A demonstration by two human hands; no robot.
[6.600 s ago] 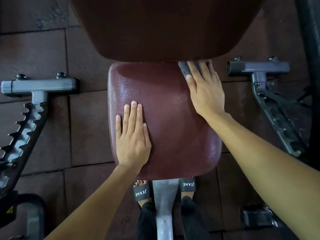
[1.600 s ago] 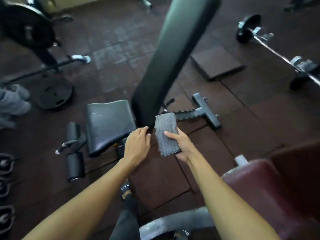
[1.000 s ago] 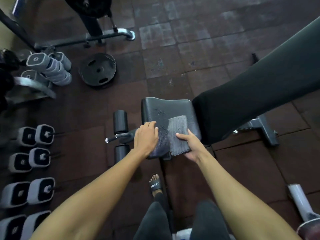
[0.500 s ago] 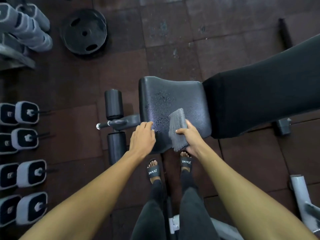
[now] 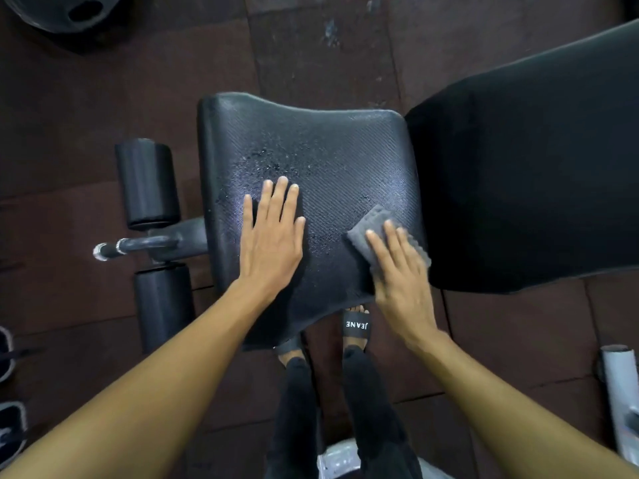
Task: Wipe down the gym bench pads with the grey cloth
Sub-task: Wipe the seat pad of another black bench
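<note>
A black textured seat pad (image 5: 332,157) fills the middle of the view, speckled with droplets. The black back pad (image 5: 525,167) rises to its right. My left hand (image 5: 271,236) lies flat on the seat pad's near left part, fingers spread, holding nothing. My right hand (image 5: 401,271) presses the grey cloth (image 5: 368,226) flat against the seat pad's near right corner, beside the gap to the back pad. Most of the cloth is hidden under the palm.
Two black foam leg rollers (image 5: 148,184) on a metal bar (image 5: 138,243) stick out left of the seat. A weight plate (image 5: 58,12) lies at the top left, dumbbells (image 5: 10,423) at the left edge. My sandalled feet (image 5: 356,326) stand below the seat.
I have come closer over the black seat. My left hand moved from the seat's near edge onto its surface. My right hand laid the cloth flat on the seat's right corner.
</note>
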